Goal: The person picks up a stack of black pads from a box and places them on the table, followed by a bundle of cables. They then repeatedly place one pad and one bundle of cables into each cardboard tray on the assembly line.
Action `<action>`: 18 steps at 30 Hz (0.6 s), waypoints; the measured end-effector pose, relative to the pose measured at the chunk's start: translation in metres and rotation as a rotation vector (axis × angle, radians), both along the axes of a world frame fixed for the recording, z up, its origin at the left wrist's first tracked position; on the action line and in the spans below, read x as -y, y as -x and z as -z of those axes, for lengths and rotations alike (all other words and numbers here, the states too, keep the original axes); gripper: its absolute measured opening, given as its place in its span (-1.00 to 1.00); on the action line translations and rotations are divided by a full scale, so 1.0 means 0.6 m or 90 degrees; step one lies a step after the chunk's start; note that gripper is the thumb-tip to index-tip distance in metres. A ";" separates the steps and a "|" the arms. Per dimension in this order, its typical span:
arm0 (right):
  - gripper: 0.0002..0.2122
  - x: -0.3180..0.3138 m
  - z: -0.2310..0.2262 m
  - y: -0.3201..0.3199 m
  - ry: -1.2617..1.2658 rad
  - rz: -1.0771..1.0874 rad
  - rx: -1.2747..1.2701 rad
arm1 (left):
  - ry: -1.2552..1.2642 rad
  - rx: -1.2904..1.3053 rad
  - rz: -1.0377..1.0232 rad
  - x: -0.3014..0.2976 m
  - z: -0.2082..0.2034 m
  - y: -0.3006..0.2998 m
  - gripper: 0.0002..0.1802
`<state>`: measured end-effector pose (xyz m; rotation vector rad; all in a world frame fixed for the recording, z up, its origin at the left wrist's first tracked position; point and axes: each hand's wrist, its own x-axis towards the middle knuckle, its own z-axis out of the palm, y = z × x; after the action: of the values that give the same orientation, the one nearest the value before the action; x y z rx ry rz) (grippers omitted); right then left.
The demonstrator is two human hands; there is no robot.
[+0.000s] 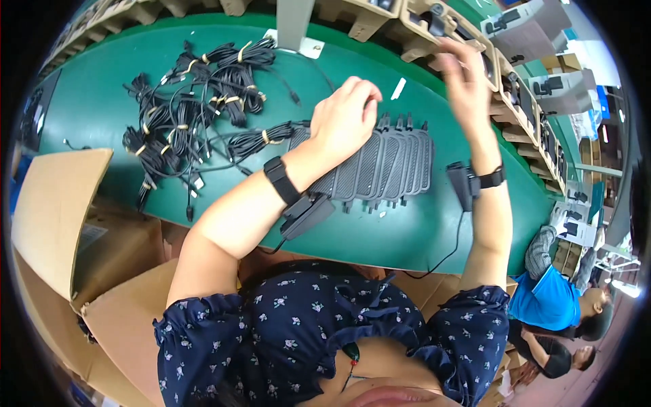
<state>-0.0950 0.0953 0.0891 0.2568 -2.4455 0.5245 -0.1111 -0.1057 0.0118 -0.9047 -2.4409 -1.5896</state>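
Note:
My left hand [346, 117] is closed, its fingers curled over the left part of a row of black textured flat pieces [390, 163] with short plugs or tabs at their ends. Anything inside those fingers is hidden. Raised beside the cardboard trays at the far right, my right hand [466, 81] is a little blurred. Its fingers look spread, with nothing visible in them. Several bundles of black cable [234, 88], tied with pale bands, lie in a heap to the left. One tied bundle [261, 138] reaches the black pieces, close to my left wrist.
Molded cardboard trays [424, 30] with black devices line the green table's [407, 237] far and right edges. A metal post [293, 27] stands at the back. Open cardboard boxes [54, 217] sit at the left. Wrist straps carry black units with cords. Other people [553, 298] are at right.

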 end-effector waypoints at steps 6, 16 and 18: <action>-0.70 0.258 0.017 0.022 -0.249 -0.394 0.253 | 0.010 -0.246 0.054 -0.008 0.027 0.013 -0.75; -0.80 0.319 -0.034 -0.016 -0.213 0.076 0.322 | 0.032 -0.287 0.058 -0.025 -0.017 0.002 -0.84; -0.76 0.231 -0.004 0.014 0.042 -0.259 0.027 | -0.069 -0.305 0.149 -0.046 -0.024 -0.010 -0.85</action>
<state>-0.1033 -0.0433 0.0915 0.7310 -2.4177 0.7885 -0.1049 -0.0781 0.0263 -1.4022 -1.9600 -1.3486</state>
